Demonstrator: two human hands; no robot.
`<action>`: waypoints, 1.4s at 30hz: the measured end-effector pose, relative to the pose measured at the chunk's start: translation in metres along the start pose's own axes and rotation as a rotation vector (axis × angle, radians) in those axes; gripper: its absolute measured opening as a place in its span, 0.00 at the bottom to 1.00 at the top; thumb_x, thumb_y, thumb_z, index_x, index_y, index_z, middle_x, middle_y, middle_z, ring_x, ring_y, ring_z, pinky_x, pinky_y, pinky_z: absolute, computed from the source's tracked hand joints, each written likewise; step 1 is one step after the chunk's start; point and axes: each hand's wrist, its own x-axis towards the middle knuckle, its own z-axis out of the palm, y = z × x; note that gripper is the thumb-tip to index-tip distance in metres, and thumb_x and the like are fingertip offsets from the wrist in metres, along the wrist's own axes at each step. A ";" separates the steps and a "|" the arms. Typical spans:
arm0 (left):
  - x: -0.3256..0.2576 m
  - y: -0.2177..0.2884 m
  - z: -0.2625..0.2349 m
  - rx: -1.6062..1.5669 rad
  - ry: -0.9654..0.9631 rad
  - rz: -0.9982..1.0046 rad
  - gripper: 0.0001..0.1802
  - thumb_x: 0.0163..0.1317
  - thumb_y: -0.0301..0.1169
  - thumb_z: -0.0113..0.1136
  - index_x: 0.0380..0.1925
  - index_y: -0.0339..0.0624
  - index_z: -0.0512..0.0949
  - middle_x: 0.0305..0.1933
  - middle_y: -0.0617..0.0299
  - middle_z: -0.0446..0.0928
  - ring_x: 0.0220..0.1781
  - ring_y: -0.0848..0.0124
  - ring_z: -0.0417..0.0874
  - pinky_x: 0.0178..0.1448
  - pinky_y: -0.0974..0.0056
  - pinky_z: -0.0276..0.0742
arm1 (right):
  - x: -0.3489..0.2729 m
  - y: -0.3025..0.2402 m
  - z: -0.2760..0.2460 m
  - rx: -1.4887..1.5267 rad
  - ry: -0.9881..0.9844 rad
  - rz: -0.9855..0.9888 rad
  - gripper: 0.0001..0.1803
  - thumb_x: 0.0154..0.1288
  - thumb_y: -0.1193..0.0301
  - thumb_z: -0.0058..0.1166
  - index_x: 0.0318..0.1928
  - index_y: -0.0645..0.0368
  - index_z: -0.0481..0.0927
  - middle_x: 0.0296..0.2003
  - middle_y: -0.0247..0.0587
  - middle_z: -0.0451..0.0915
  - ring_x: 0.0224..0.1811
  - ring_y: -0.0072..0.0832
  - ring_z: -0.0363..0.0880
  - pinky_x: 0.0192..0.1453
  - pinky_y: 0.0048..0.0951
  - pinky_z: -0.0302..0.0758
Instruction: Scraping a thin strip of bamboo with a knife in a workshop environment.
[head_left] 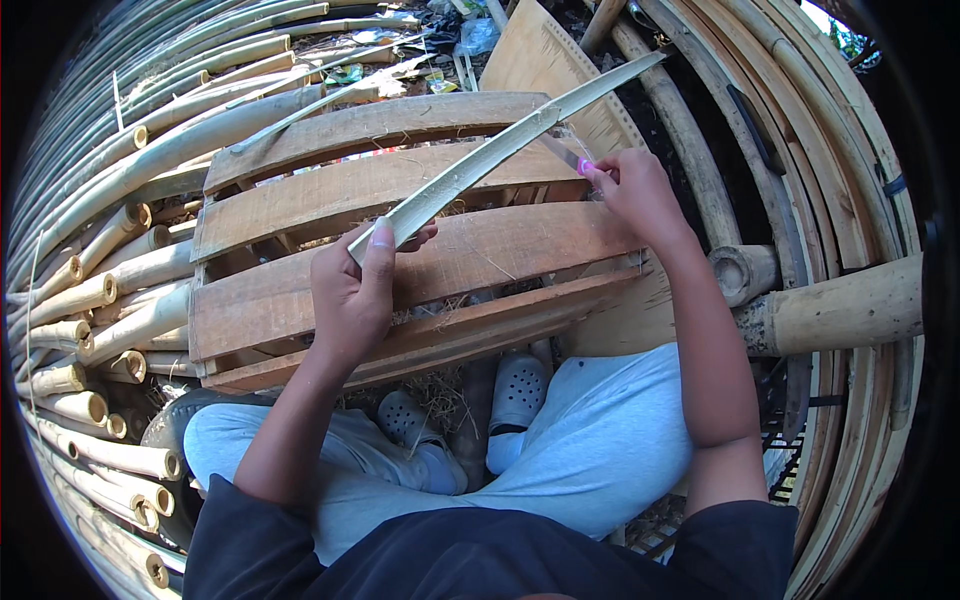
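A pale split bamboo strip [480,162] slants from the middle of the view up to the far right, its inner face turned up. My left hand [350,285] grips its near end, thumb pressed on top. My right hand [640,198] is closed on a knife; its narrow blade [558,149] points up and left toward the strip, with a bright pink part [585,165] at the fingertips. Most of the knife's handle is hidden in the hand. Whether the blade touches the strip I cannot tell. Beneath both hands stands a slatted wooden crate [270,225].
Piles of bamboo poles [130,270] fill the left side. Long wooden strips [850,170] curve along the right, beside a thick bamboo pole [850,305]. A plywood board [540,55] leans behind the crate. My feet in grey clogs [517,392] are below it, among shavings.
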 end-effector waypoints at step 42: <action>0.000 0.002 0.001 0.008 -0.033 0.004 0.24 0.81 0.38 0.44 0.50 0.26 0.83 0.45 0.51 0.87 0.50 0.69 0.87 0.59 0.64 0.78 | 0.006 -0.007 0.026 -0.003 0.145 -0.143 0.17 0.66 0.62 0.65 0.31 0.67 0.87 0.26 0.55 0.84 0.32 0.49 0.86 0.42 0.45 0.81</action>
